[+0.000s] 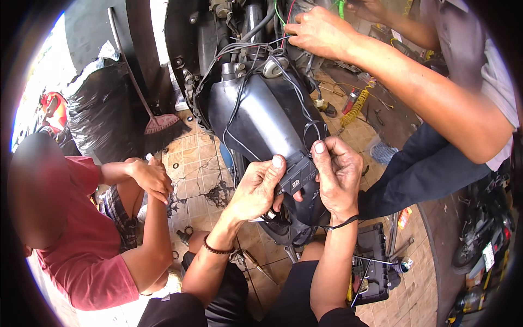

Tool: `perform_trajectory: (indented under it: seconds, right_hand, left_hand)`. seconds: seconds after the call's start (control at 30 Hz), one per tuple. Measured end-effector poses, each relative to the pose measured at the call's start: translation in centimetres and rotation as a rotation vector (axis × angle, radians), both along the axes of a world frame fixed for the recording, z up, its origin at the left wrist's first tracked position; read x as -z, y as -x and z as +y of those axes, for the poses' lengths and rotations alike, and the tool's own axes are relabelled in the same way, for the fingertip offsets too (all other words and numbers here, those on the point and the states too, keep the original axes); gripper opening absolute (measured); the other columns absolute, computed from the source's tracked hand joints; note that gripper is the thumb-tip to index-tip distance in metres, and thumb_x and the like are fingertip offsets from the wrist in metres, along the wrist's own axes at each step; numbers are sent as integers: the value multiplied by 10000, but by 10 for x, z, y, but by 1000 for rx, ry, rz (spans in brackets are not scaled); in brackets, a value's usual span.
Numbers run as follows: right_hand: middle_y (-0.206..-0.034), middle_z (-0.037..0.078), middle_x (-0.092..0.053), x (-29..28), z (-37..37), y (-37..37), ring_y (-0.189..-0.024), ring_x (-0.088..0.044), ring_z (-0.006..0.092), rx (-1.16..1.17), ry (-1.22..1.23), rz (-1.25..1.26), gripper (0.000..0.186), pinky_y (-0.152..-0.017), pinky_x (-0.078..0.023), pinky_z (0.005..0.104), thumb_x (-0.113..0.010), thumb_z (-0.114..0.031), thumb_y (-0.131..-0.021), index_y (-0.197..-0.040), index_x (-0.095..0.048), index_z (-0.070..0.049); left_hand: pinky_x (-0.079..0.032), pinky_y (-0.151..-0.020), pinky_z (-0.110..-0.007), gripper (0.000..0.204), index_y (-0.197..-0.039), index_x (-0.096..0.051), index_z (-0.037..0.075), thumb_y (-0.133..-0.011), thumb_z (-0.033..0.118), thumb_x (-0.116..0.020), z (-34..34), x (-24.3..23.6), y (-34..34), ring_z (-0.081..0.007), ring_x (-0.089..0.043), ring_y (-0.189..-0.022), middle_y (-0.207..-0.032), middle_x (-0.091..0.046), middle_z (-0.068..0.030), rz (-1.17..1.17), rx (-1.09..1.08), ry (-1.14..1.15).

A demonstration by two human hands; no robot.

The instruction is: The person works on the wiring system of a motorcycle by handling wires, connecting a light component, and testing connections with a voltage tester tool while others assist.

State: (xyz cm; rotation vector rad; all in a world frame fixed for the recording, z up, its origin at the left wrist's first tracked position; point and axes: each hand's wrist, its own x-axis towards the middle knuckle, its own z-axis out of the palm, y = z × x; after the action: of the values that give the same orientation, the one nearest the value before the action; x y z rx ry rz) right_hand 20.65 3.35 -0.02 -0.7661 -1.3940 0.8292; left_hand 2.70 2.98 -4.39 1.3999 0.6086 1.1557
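A black rectangular plastic box [297,173] with small light print is held between my two hands, above the back end of the black motorcycle tank [265,111]. My left hand [255,188] closes on its left end, thumb on top. At the other end my right hand [340,171] is closed, its thumb against the box and a loop of thin black cable [312,126] by its fingertips. Black wiring [235,111] runs over the tank toward the front. A co-worker's hand [318,32] at upper right pinches thin wires near the handlebar area.
On the left sits a person in a red shirt [90,229], forearms crossed. A broom [162,123] leans by a black plastic bag [101,109]. An open black tool case [376,261] lies right of my knee. A yellow coiled hose [357,113] and a screwdriver [260,267] rest on the tiled floor.
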Motion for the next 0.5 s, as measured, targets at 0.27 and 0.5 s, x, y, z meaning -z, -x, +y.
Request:
perform_trajectory:
  seconds: [0.27, 0.5]
  right_hand:
    - [-731, -56, -611, 1, 0, -6, -682, -504, 27, 58, 31, -45, 273, -611, -388, 220, -708, -219, -1084, -907, -692, -12]
    - [-717, -47, -628, 12, 4, 5, -637, -505, 17, 155, -128, -10, 243, -559, -378, 220, -736, -171, -1058, -876, -684, -19]
  left_hand:
    - [-435, -415, -245, 686, -1069, -773, -14, -1169, 547, -390, 0, -4, -4, -105, -541, -429, -763, -760, -88, -15, -25, 27]
    - [-436, -406, -251, 646, -1056, -770, -28, -1174, 506, -426, 2, -1, -3, -112, -546, -421, -752, -760, -100, -19, -29, 2]
